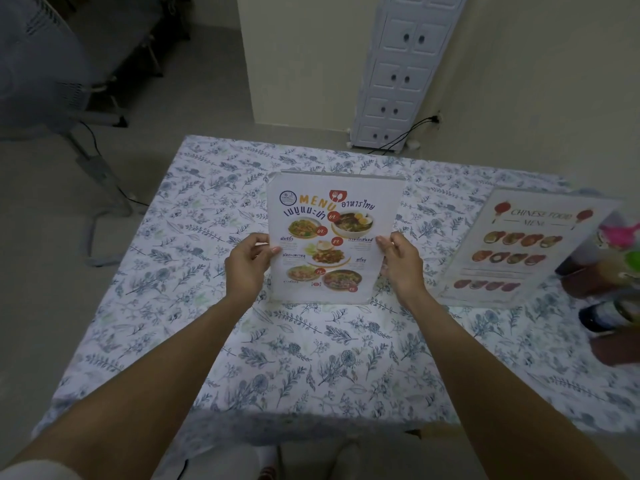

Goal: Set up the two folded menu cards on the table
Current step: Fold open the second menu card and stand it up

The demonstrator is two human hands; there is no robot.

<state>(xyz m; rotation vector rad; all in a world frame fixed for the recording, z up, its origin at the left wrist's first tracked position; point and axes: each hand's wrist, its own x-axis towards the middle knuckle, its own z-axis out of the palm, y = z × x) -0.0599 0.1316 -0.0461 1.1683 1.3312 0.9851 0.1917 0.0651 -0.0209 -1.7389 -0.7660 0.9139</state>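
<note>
A Thai food menu card (332, 216) with dish photos stands upright near the middle of the table (311, 358), its lower edge on the floral cloth. My left hand (247, 263) grips its left edge and my right hand (401, 261) grips its right edge, thumbs on the front. A second card, the Chinese food menu (523, 247), stands tilted at the right side of the table, apart from both hands.
Dark bottles and jars (595, 317) and bright pink and green flowers (623, 237) sit at the table's right edge. A fan stand (93, 168) is on the floor at the left. A white drawer cabinet (398, 81) stands beyond the table against the wall.
</note>
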